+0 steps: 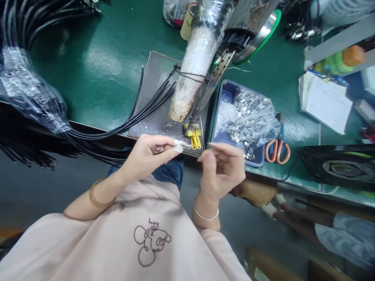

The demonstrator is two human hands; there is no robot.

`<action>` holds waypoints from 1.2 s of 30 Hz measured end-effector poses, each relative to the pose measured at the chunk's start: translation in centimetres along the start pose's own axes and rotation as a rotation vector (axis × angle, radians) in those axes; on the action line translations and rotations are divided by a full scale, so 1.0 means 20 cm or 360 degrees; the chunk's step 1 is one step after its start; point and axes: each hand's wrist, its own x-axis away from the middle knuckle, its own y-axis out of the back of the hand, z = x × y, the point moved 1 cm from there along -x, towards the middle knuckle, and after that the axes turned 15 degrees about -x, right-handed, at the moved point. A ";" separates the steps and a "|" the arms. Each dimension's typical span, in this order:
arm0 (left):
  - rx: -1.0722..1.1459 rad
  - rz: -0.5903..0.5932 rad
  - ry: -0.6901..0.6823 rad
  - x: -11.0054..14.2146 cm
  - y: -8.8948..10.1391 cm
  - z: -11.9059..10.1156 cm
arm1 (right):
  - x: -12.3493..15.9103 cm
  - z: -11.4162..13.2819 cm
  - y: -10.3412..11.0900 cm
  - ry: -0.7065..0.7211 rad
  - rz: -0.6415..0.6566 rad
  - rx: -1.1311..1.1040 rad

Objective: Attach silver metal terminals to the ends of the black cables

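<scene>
My left hand (pixel 155 151) is closed in a pinch, with white wrapping round a fingertip. Between thumb and forefinger it holds a small metal connector (pixel 188 146) that sticks out to the right; whether a cable is attached is hidden by the hand. My right hand (pixel 224 166) hovers a short way to the right, its fingers curled and thumb close to the forefinger; anything between them is too small to make out. Just beyond the connector lies a yellow clip-like piece (pixel 195 138) on a grey plate (pixel 155 78). Black cables (pixel 140 119) run across this plate from the left.
A heat gun-like tool with a white wrapped barrel (pixel 190 70) hangs over the plate, beside a perforated metal strip (pixel 221 68). To the right sit a blue tray (pixel 215 121) with bagged metal parts (pixel 253 113), orange-handled scissors (pixel 277 151) and papers (pixel 326 103). Plastic-wrapped cables (pixel 32 86) lie left.
</scene>
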 end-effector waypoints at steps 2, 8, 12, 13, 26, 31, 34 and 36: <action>-0.0018 -0.0057 0.0006 -0.01 0.00 0.00 | 0.00 0.00 -0.01 0.0037 -0.0148 -0.0048; -0.0054 -0.0047 -0.0036 -0.04 0.00 -0.01 | -0.01 -0.02 -0.04 0.0513 0.0144 0.0151; -0.0136 -0.0163 -0.0039 -0.07 -0.01 0.01 | -0.02 -0.04 -0.07 0.0535 0.0271 0.0185; -0.0163 -0.0192 -0.0034 -0.08 -0.01 0.01 | -0.02 -0.04 -0.08 0.0505 0.0272 0.0162; -0.0190 -0.0219 -0.0022 -0.12 0.00 -0.05 | -0.05 -0.08 -0.10 0.0317 0.0194 -0.0017; -0.0207 -0.0255 -0.0046 -0.12 -0.01 -0.06 | -0.07 -0.07 -0.10 0.0339 0.0192 -0.0012; -0.0217 -0.0270 -0.0019 -0.12 0.00 -0.06 | -0.08 -0.05 -0.10 0.0378 0.0164 0.0029; -0.0201 -0.0236 0.0000 -0.12 0.00 -0.06 | -0.07 -0.05 -0.09 0.0386 0.0166 0.0012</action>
